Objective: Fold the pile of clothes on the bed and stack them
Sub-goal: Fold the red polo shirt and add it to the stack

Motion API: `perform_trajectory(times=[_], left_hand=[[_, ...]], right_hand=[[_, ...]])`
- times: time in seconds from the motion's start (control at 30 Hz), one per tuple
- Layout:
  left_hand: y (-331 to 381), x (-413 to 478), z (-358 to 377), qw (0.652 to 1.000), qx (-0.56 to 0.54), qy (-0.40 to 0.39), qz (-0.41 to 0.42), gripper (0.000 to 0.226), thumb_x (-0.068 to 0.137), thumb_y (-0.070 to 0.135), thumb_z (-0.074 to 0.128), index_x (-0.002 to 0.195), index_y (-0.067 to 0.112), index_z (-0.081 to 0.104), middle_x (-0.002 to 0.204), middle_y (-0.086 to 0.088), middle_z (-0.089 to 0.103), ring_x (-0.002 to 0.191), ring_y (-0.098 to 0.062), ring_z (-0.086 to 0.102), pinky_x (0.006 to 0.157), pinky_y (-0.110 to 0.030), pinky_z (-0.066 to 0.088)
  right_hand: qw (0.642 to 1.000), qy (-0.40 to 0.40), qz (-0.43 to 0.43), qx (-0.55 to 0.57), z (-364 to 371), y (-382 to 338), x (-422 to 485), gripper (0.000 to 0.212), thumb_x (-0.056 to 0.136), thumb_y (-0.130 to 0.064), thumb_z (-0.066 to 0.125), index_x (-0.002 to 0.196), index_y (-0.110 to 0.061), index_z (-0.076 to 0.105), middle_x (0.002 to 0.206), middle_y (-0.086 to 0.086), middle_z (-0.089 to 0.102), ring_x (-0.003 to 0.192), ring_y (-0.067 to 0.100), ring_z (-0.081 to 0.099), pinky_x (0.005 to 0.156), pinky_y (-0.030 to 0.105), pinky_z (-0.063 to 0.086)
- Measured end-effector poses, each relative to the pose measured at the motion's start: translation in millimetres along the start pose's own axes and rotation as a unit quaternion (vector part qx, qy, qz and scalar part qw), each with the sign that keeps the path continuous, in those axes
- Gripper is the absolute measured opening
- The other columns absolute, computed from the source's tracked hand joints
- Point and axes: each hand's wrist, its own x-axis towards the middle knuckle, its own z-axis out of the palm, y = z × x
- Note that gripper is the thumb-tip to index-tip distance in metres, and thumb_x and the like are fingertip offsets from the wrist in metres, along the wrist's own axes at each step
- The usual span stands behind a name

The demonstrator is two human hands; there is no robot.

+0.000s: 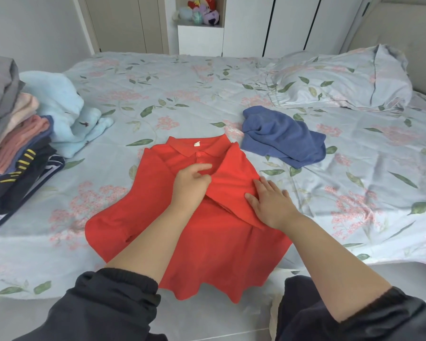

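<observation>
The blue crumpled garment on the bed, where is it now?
In the head view the blue garment lies right of centre on the floral sheet, just right of the red polo shirt and nearer than the pillow.

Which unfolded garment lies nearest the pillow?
The crumpled dark blue garment beside the red polo shirt; the pale blue fleece garment lies far left.

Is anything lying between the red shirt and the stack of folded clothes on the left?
Nothing visible does. Between the red shirt and the stack only bedsheet shows. The light blue garment lies behind that path.
</observation>
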Motion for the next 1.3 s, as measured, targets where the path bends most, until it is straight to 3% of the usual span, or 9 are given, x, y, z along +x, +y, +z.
perform_trajectory(times=[0.07, 0.13, 0.3, 0.43, 0.63, 0.87, 1.07, 1.2, 1.3], left_hand=[[1.1, 0.3, -7.6, 0.971, 0.236, -0.006, 0.035, 0.032, 0.08, 0.019, 0.057, 0.107, 0.027, 0.071, 0.08, 0.005, 0.069, 0.079, -0.014, 0.063, 0.074, -0.027, 0.042], [-5.0, -5.3, -7.8, 0.885, 0.458, -0.025, 0.081, 0.041, 0.082, 0.03, 0.055, 0.123, 0.031, 0.06, 0.11, 0.002, 0.066, 0.107, -0.022, 0.057, 0.086, -0.034, 0.037], [-14.5, -13.0, 12.5, 0.834, 0.498, -0.089, 0.221, 0.057, 0.097, 0.038, 0.037, 0.15, 0.031, 0.02, 0.154, 0.003, 0.026, 0.143, -0.023, 0.016, 0.112, -0.055, 0.014], [-22.8, -6.8, 15.9, 0.806, 0.529, -0.228, 0.139, 0.056, 0.1, 0.05, 0.02, 0.152, 0.034, 0.006, 0.161, 0.011, -0.002, 0.147, -0.022, -0.009, 0.114, -0.058, -0.002], [-19.1, 4.8, -0.7, 0.862, 0.458, -0.199, 0.091, 0.058, 0.098, 0.057, 0.015, 0.152, 0.036, 0.009, 0.161, 0.008, 0.001, 0.147, -0.019, -0.011, 0.114, -0.057, -0.005], [-39.8, 77.2, -73.9, 0.912, 0.405, 0.006, -0.072, 0.062, 0.095, 0.024, 0.043, 0.152, 0.022, 0.017, 0.158, -0.005, 0.016, 0.145, -0.028, 0.012, 0.114, -0.051, 0.018], [-59.6, 127.9, -107.6, 0.948, 0.288, 0.006, -0.136, 0.058, 0.09, 0.024, 0.06, 0.141, 0.006, 0.039, 0.141, -0.013, 0.047, 0.131, -0.03, 0.042, 0.106, -0.036, 0.036], [-55.7, 153.4, -106.2, 0.978, 0.129, -0.003, -0.166, 0.025, 0.082, 0.009, 0.072, 0.105, 0.003, 0.067, 0.103, -0.009, 0.064, 0.104, -0.024, 0.059, 0.083, -0.028, 0.045], [-53.0, 167.3, -103.8, 0.975, 0.127, -0.034, -0.178, 0.034, 0.082, 0.005, 0.072, 0.115, -0.001, 0.065, 0.116, -0.015, 0.065, 0.111, -0.028, 0.061, 0.085, -0.03, 0.046]], right_hand=[[1.0, -0.001, 0.017, -0.003, -0.4, 4.2, 1.4, 0.065, 0.1, -0.051, 0.022, 0.151, -0.013, 0.016, 0.16, 0.004, 0.01, 0.147, 0.019, 0.006, 0.117, 0.049, 0.009], [1.0, -0.006, 0.024, -0.014, -0.5, 5.1, 2.5, 0.066, 0.099, -0.052, 0.022, 0.151, -0.012, 0.016, 0.16, 0.004, 0.01, 0.147, 0.02, 0.006, 0.117, 0.05, 0.01], [0.994, 0.093, -0.053, -0.018, 1.2, -4.1, 3.4, 0.06, 0.1, -0.044, 0.028, 0.152, -0.019, 0.013, 0.161, 0.003, 0.003, 0.147, 0.024, 0.002, 0.116, 0.05, 0.005], [0.997, 0.016, -0.04, -0.062, 12.2, 2.0, 4.1, 0.057, 0.1, -0.044, 0.021, 0.153, -0.025, 0.009, 0.161, -0.005, 0.001, 0.147, 0.018, 0.002, 0.116, 0.051, 0.004], [0.997, 0.046, 0.041, -0.047, 7.1, 10.3, 11.1, 0.06, 0.1, -0.046, 0.024, 0.151, -0.016, 0.016, 0.159, 0.002, 0.012, 0.146, 0.022, 0.007, 0.115, 0.052, 0.008], [0.969, 0.1, 0.017, 0.224, -4.6, -7.1, 45.0, 0.058, 0.095, -0.025, 0.053, 0.144, -0.002, 0.032, 0.145, 0.016, 0.042, 0.134, 0.031, 0.037, 0.11, 0.036, 0.028], [0.946, 0.071, 0.084, 0.304, -19.6, -29.1, 112.6, 0.057, 0.093, -0.028, 0.057, 0.14, -0.001, 0.041, 0.137, 0.017, 0.051, 0.125, 0.03, 0.049, 0.101, 0.033, 0.036], [0.905, 0.035, 0.136, 0.401, -29.0, -38.0, 152.3, 0.028, 0.089, -0.029, 0.063, 0.103, -0.005, 0.06, 0.084, 0.015, 0.058, 0.072, 0.026, 0.055, 0.065, 0.031, 0.044], [0.88, -0.024, 0.163, 0.445, -31.1, -37.0, 175.3, 0.024, 0.086, -0.018, 0.07, 0.102, -0.005, 0.06, 0.096, 0.014, 0.061, 0.089, 0.026, 0.059, 0.082, 0.036, 0.049]])
